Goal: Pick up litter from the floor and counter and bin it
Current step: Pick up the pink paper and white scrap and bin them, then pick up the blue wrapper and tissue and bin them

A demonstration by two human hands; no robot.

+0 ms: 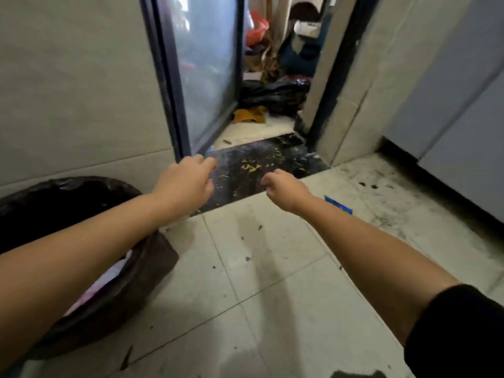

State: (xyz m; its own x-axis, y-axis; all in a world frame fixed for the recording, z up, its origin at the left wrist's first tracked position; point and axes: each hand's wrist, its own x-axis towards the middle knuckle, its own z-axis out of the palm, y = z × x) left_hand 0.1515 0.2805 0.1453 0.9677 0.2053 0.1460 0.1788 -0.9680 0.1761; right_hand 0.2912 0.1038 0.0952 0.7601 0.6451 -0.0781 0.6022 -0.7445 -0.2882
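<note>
Bin (114, 301): stood at 8 o'clock, black-lined, pale pink litter inside.
Wrapper (338, 204): blue, lay on floor at 2 o'clock, beside right forearm.
Left hand (188, 178): loosely curled, empty.
Right hand (286, 190): loosely curled, empty.

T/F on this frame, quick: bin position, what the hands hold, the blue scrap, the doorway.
1. The bin with a black liner sits on the person's left. True.
2. The right hand grips a bottle. False: its fingers are curled, with nothing visible in them.
3. A blue wrapper lies on the floor tiles beside the right forearm. True.
4. The left hand rests inside the bin. False: it reaches forward over the dark threshold.
5. The doorway is empty. False: a black bag lies beyond it.
</note>
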